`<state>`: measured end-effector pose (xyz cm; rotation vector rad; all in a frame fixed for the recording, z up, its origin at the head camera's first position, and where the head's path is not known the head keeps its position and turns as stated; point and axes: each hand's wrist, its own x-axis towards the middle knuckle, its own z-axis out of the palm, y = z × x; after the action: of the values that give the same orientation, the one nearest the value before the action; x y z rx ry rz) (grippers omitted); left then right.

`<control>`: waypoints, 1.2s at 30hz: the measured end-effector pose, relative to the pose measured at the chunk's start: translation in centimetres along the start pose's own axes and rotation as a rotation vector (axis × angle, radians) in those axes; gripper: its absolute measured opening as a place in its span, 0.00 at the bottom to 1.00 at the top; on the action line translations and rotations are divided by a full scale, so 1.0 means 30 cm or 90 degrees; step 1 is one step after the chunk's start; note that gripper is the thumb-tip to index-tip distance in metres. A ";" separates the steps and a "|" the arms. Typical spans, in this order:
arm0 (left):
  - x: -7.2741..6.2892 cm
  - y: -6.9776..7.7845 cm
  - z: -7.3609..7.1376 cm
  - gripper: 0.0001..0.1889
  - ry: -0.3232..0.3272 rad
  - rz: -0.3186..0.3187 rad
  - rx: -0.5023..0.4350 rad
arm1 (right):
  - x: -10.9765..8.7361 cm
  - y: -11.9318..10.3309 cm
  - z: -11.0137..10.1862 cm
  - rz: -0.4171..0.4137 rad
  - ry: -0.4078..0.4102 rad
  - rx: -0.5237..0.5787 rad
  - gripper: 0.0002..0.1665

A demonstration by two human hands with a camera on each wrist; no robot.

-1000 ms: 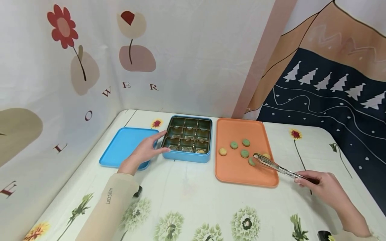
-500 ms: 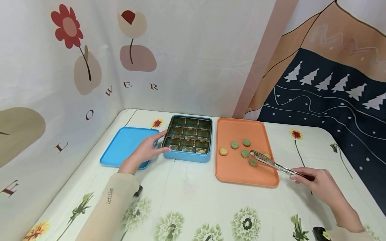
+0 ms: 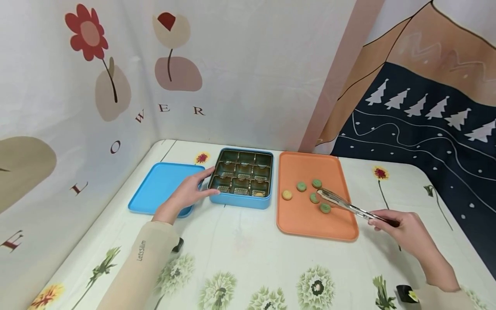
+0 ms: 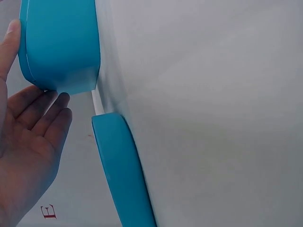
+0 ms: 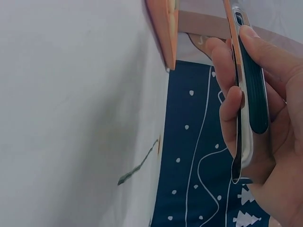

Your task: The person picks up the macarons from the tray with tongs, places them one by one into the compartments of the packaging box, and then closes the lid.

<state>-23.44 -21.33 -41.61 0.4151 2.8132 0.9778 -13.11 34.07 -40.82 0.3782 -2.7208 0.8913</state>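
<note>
My left hand spans the near left corner of a blue box, thumb and fingers straight against its sides. Inside it is a clear divided insert with a yellow cookie in the front right compartment. In the left wrist view, the fingers touch the box wall. My right hand grips metal tongs by the dark handle. Over the orange tray, the tong tips are right beside a green cookie. Several green cookies and a yellow cookie lie on the tray.
A blue lid lies flat to the left of the box, partly behind my left hand. The table wears a white flowered cloth. A printed curtain hangs along its back and left sides.
My right hand has moved the tongs left and slightly up, from a nearer green cookie to one further in. The yellow cookie at the tray's right is now hidden. My left hand stays still.
</note>
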 end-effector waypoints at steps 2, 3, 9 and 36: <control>0.001 0.000 -0.001 0.48 -0.001 0.000 0.001 | 0.006 -0.004 0.001 -0.001 0.000 -0.004 0.10; 0.001 0.000 -0.001 0.48 0.000 0.001 0.000 | 0.010 -0.007 0.002 0.000 -0.002 -0.006 0.10; 0.004 -0.003 0.000 0.48 -0.001 0.002 0.002 | 0.031 -0.024 0.013 0.001 -0.007 -0.017 0.11; 0.006 -0.009 0.000 0.48 -0.004 -0.004 -0.011 | 0.163 -0.126 0.094 -0.005 -0.024 -0.015 0.11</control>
<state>-23.67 -21.48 -41.80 0.4064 2.7973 0.9963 -16.93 28.63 -39.43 0.4051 -2.7600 0.8574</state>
